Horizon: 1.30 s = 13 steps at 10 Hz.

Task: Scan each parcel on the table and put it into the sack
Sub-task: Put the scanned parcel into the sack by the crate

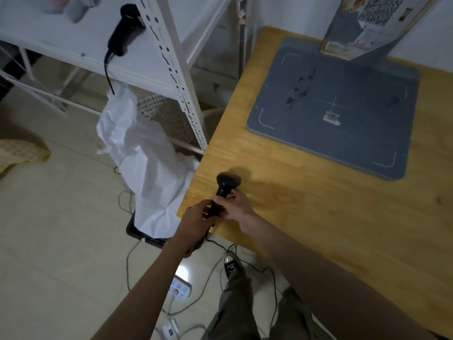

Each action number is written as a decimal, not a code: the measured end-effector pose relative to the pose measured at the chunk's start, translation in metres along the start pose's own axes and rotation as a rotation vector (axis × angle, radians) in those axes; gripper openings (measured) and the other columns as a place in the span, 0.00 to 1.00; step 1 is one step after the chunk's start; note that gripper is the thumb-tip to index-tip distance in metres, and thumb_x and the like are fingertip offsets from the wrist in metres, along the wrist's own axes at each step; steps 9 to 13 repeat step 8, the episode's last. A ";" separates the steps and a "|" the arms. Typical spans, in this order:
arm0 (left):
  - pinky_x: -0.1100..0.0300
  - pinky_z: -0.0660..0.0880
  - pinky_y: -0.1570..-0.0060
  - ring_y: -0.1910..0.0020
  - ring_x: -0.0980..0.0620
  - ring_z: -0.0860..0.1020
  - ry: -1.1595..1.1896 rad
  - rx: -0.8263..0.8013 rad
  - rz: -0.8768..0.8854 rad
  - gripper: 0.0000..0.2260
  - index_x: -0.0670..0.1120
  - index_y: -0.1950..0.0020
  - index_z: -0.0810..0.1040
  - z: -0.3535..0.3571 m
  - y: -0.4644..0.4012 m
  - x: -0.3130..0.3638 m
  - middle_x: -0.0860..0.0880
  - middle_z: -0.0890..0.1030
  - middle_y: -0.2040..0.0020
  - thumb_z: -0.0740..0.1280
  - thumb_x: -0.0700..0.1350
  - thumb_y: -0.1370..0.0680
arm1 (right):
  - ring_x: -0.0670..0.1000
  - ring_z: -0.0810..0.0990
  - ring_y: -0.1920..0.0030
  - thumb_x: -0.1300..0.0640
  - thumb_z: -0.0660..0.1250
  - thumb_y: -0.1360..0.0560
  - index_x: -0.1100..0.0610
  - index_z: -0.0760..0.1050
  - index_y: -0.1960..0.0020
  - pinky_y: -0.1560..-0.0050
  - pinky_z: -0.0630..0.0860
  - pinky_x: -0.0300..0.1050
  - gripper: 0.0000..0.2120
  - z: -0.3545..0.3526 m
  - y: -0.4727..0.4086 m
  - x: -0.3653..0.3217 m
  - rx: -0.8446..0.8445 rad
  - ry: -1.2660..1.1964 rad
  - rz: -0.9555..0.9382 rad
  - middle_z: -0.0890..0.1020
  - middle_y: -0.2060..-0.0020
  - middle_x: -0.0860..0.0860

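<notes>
A black handheld scanner [226, 184] stands over the near left corner of the wooden table [318, 204], head up. My left hand [196, 215] grips the lower part of its handle. My right hand [236, 204] holds the handle from the right side, fingers curled round it. A white sack [144, 153] hangs crumpled beside the table's left edge, down to the floor. No parcel shows on the table.
A grey mat [331, 111] lies on the table's far half, a printed box [362, 25] standing behind it. A white metal shelf rack [176, 69] at the left carries a second black scanner [125, 28]. Cables and a power strip [180, 289] lie on the floor by my shoe.
</notes>
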<state>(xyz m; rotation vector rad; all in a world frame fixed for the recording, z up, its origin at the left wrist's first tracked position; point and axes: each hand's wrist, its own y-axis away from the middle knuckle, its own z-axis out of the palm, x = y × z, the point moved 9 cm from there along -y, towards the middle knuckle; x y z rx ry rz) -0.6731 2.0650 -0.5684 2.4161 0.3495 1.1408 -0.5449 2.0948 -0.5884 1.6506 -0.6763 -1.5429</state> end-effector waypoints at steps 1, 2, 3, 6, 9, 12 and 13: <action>0.53 0.79 0.48 0.50 0.48 0.82 -0.022 -0.025 -0.018 0.19 0.48 0.34 0.78 0.005 -0.010 -0.009 0.48 0.84 0.46 0.73 0.43 0.25 | 0.58 0.79 0.40 0.53 0.75 0.24 0.58 0.61 0.22 0.43 0.81 0.53 0.36 0.006 -0.013 0.006 0.060 0.063 0.009 0.76 0.36 0.56; 0.49 0.79 0.48 0.52 0.48 0.82 -0.003 -0.037 -0.019 0.18 0.49 0.36 0.78 0.009 -0.015 -0.015 0.48 0.84 0.48 0.73 0.42 0.25 | 0.58 0.79 0.39 0.50 0.74 0.24 0.57 0.61 0.21 0.44 0.81 0.54 0.38 0.006 -0.020 0.011 0.094 0.110 0.004 0.77 0.34 0.57; 0.48 0.79 0.48 0.51 0.47 0.82 0.010 -0.043 -0.016 0.18 0.48 0.36 0.79 0.010 -0.018 -0.019 0.49 0.84 0.49 0.73 0.40 0.25 | 0.59 0.80 0.40 0.54 0.71 0.21 0.58 0.61 0.22 0.52 0.82 0.49 0.33 0.005 -0.017 0.011 0.079 0.109 0.024 0.77 0.36 0.59; 0.52 0.78 0.51 0.49 0.45 0.81 -0.047 -0.025 -0.036 0.24 0.47 0.29 0.71 0.010 -0.013 -0.018 0.46 0.83 0.45 0.72 0.44 0.24 | 0.58 0.83 0.45 0.49 0.70 0.21 0.59 0.65 0.26 0.48 0.84 0.55 0.29 0.007 0.001 0.007 0.091 0.293 0.030 0.79 0.38 0.58; 0.58 0.68 0.52 0.45 0.46 0.77 -0.137 -0.004 -0.110 0.35 0.44 0.27 0.66 -0.006 -0.001 -0.010 0.44 0.79 0.44 0.78 0.49 0.29 | 0.58 0.83 0.44 0.57 0.70 0.22 0.58 0.64 0.27 0.54 0.84 0.48 0.27 -0.024 0.029 0.011 0.028 0.286 0.060 0.78 0.41 0.57; 0.58 0.68 0.52 0.45 0.46 0.77 -0.137 -0.004 -0.110 0.35 0.44 0.27 0.66 -0.006 -0.001 -0.010 0.44 0.79 0.44 0.78 0.49 0.29 | 0.58 0.83 0.44 0.57 0.70 0.22 0.58 0.64 0.27 0.54 0.84 0.48 0.27 -0.024 0.029 0.011 0.028 0.286 0.060 0.78 0.41 0.57; 0.58 0.68 0.52 0.45 0.46 0.77 -0.137 -0.004 -0.110 0.35 0.44 0.27 0.66 -0.006 -0.001 -0.010 0.44 0.79 0.44 0.78 0.49 0.29 | 0.58 0.83 0.44 0.57 0.70 0.22 0.58 0.64 0.27 0.54 0.84 0.48 0.27 -0.024 0.029 0.011 0.028 0.286 0.060 0.78 0.41 0.57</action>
